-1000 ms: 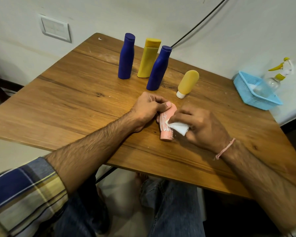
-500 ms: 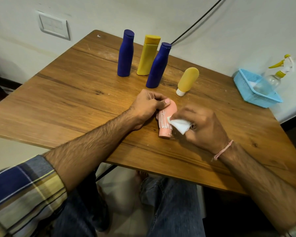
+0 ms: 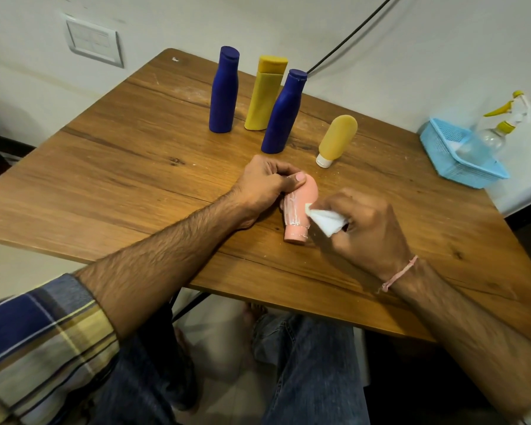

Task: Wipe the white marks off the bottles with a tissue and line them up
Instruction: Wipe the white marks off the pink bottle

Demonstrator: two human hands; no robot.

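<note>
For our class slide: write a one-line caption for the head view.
Left hand grips a white-streaked pink bottle lying on the table; right hand presses a tissue to it.

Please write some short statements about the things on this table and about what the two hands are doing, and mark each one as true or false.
1. The left hand grips the pink plastic bottle, which lies on the wooden table. True.
2. The right hand holds a folded white tissue at the pink bottle's side. True.
3. The pink bottle is already free of white marks. False: white streaks show near its neck.
4. The small rounded yellow bottle with a white cap lies flat. False: it stands upside down on its cap.
5. Two dark blue plastic bottles stand upright beyond the hands. True.
</note>
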